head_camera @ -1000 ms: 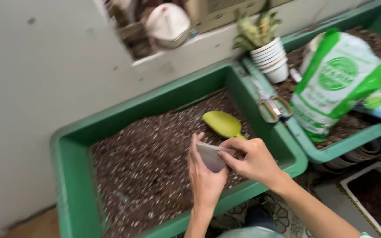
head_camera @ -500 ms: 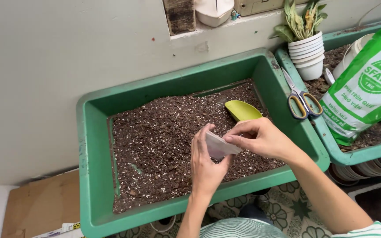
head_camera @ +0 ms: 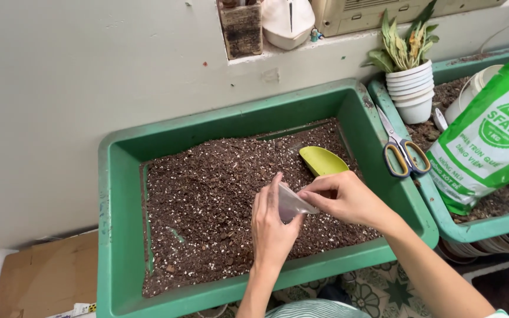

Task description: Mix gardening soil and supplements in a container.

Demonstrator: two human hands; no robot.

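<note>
The view has swung left — both hands now hold the small clear bag lower over the soil.

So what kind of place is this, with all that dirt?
Probably a small home gardening or potting corner. A green tray holds potting soil with a green scoop in it, a potted plant stands beside it, and a bag of fertiliser or soil mix leans nearby.

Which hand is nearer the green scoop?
Right. The right hand is just below the scoop, nearly touching; the left hand is lower and farther left.
</note>
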